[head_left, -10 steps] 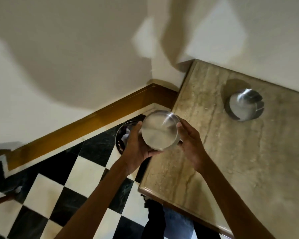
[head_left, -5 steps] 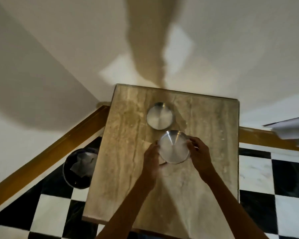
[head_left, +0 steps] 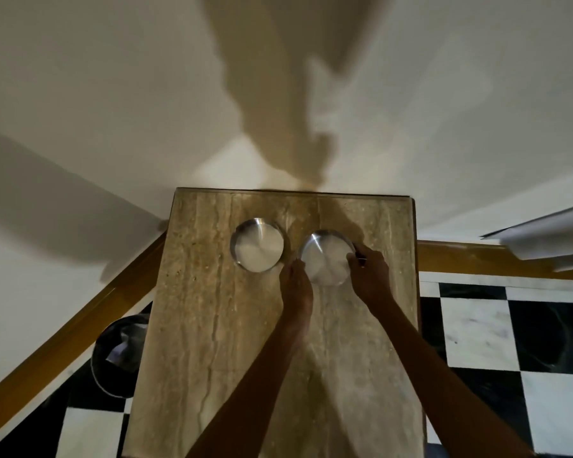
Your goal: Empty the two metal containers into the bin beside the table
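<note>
Two round metal containers stand side by side at the far end of the marble table (head_left: 212, 325). The left container (head_left: 257, 245) stands alone and shows a bare shiny inside. The right container (head_left: 326, 257) is gripped from both sides: my left hand (head_left: 295, 280) holds its near-left rim and my right hand (head_left: 369, 274) holds its right rim. It rests on or just above the tabletop and looks empty. The dark round bin (head_left: 119, 355) stands on the floor at the table's left edge, with crumpled paper inside; the table hides part of it.
A white wall runs behind the table, with a wooden skirting board (head_left: 63, 338) along the floor. The floor is black-and-white chequered tile (head_left: 510, 342). A white object (head_left: 549, 239) juts in at the right edge.
The view swung from the bin back to the table. Both hands carried the container from over the bin to the far end of the table, beside the other container.
</note>
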{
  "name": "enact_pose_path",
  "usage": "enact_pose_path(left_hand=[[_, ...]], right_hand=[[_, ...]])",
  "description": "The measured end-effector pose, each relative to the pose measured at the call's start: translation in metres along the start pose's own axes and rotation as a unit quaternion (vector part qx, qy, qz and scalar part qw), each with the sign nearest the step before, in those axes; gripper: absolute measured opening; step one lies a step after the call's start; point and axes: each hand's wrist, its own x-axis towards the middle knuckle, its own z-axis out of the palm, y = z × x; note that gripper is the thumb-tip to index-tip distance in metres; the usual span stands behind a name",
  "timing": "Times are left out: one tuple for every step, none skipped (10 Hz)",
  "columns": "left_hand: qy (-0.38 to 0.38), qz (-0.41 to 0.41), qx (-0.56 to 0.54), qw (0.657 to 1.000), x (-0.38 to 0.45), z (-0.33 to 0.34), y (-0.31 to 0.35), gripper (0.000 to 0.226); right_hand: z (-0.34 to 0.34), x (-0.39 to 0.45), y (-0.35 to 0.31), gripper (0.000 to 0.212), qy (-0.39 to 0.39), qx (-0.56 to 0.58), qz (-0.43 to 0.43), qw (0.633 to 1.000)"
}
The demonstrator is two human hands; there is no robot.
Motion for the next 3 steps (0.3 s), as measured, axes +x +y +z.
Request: enact_pose_path(left_hand=[[-0.006, 0.023, -0.008, 1.0, -0.002, -0.001, 0.003, 0.025], [-0.021, 0.036, -0.004, 0.999, -0.009, -0.004, 0.004, 0.034], [-0.038, 0.055, 0.004, 0.998, -0.013, -0.013, 0.002, 0.027]], right_hand=[[0.006, -0.001, -0.001, 0.028, 0.001, -0.011, 0.002, 1.0], [0.008, -0.005, -0.007, 0.034, 0.005, 0.023, 0.039, 0.999], [0.01, -0.013, -0.002, 0.027, 0.026, 0.058, 0.071, 0.995]])
